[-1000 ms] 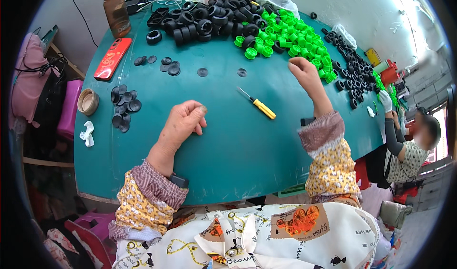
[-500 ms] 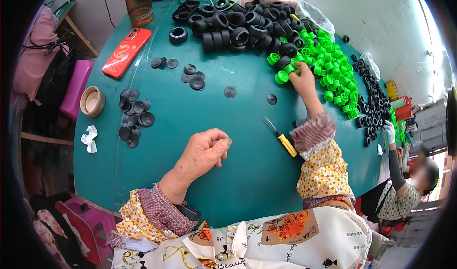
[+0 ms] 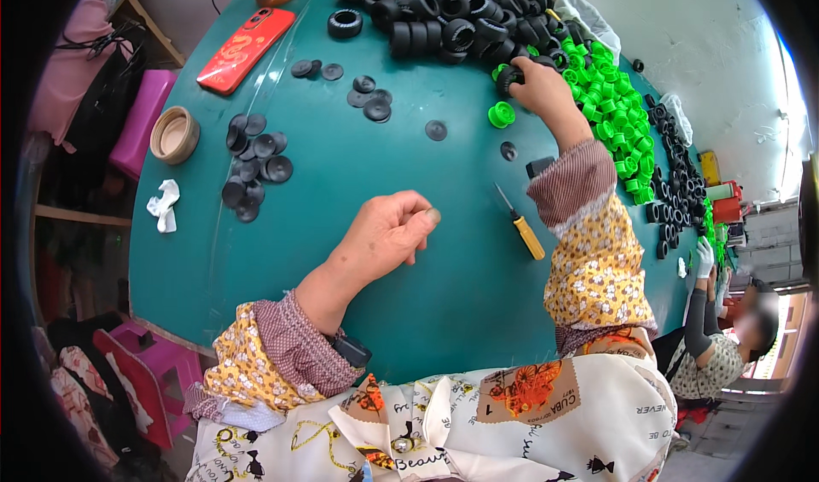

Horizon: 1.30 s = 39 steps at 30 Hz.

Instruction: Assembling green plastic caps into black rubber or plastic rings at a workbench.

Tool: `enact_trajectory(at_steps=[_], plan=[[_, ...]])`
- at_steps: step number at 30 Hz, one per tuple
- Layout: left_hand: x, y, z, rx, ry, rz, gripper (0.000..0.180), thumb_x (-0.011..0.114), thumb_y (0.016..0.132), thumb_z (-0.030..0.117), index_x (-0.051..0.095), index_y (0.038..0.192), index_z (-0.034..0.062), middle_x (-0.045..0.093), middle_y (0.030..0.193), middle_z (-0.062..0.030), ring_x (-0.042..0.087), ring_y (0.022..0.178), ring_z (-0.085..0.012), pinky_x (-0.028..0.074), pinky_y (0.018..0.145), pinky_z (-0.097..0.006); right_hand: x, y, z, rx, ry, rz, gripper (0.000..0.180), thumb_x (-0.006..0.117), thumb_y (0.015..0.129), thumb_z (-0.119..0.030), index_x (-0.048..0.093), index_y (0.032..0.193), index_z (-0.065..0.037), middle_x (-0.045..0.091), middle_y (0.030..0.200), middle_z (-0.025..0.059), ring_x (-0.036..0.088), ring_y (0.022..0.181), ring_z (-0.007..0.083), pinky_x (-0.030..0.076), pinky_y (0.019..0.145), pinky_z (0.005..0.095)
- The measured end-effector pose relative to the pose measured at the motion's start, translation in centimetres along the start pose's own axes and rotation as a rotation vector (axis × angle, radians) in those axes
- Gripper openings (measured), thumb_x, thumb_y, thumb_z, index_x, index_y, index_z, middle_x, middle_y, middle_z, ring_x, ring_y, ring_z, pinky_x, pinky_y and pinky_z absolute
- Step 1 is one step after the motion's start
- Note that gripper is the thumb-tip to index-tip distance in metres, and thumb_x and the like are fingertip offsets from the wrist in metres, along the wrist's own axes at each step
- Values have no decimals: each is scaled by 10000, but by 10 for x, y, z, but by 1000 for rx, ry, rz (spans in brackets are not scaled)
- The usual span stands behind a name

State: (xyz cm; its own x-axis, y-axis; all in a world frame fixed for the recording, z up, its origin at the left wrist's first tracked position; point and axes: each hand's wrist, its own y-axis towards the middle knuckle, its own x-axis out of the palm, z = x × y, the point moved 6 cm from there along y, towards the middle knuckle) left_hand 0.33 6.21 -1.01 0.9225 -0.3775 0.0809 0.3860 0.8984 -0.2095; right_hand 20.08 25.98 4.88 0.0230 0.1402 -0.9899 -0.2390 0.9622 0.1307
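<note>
My right hand [image 3: 546, 91] reaches to the front of the heap, its fingers closed on a small black toy tyre [image 3: 509, 79]. A green wheel hub [image 3: 502, 114] lies on the table just below that hand. Above the middle of the table my left hand [image 3: 386, 233] is loosely curled, thumb against the fingers, with nothing showing in it. To its right lies a screwdriver [image 3: 528, 236] with a yellow handle. Beyond the right hand spread many green hubs [image 3: 610, 115], and black tyres [image 3: 456, 30] are piled to their left.
Thin black discs [image 3: 256, 162] lie in loose groups on the left of the green table [image 3: 341, 162]. Nearby are a red phone [image 3: 246, 51], a round container [image 3: 175, 135] and crumpled tissue [image 3: 164, 206]. More black tyres [image 3: 674, 183] lie at far right, where a co-worker [image 3: 725, 337] sits.
My right hand has shifted from a green hub to a black tyre near it; one green hub now lies apart. My left hand keeps its curl. The whole view has shifted a little.
</note>
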Motion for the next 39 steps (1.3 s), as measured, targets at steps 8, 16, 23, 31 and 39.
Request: enact_trajectory(at_steps=[8, 16, 23, 31, 39], plan=[[-1, -7, 5, 15, -68, 72, 239, 533, 832, 237, 572, 851, 2, 556, 637, -27, 493, 490, -66, 385, 464, -200, -34, -46, -33, 88, 377, 152, 253, 549, 683, -225, 614, 851, -48, 618, 754, 166, 589, 721, 332, 459, 657, 395], [-20, 6, 1, 203, 44, 225, 230, 559, 825, 225, 573, 857, -3, 555, 651, -17, 486, 532, -57, 396, 495, -186, 3, -147, -117, 77, 493, -186, 287, 543, 694, -277, 605, 795, -15, 611, 719, 179, 593, 705, 332, 468, 641, 398], [-13, 1, 7, 317, 348, 157, 206, 557, 831, 213, 593, 867, 14, 538, 658, 8, 485, 542, -52, 403, 495, -183, 17, -184, -119, 156, 678, -126, 335, 545, 691, -299, 619, 846, -12, 615, 703, 173, 602, 679, 311, 474, 615, 379], [-7, -1, 4, 438, 536, 132, 187, 563, 828, 193, 592, 856, 10, 530, 653, 14, 498, 575, -50, 395, 500, -191, 17, -188, -97, 134, 947, -53, 538, 645, 640, -423, 587, 941, 20, 599, 726, 121, 595, 655, 222, 472, 594, 298], [17, -22, 27, 708, 990, 143, 518, 705, 631, 314, 550, 1030, 22, 589, 879, -134, 558, 842, -254, 455, 715, -339, 16, -188, -86, 88, 689, 320, 434, 435, 851, -429, 590, 861, -23, 612, 828, 166, 587, 777, 300, 456, 664, 364]])
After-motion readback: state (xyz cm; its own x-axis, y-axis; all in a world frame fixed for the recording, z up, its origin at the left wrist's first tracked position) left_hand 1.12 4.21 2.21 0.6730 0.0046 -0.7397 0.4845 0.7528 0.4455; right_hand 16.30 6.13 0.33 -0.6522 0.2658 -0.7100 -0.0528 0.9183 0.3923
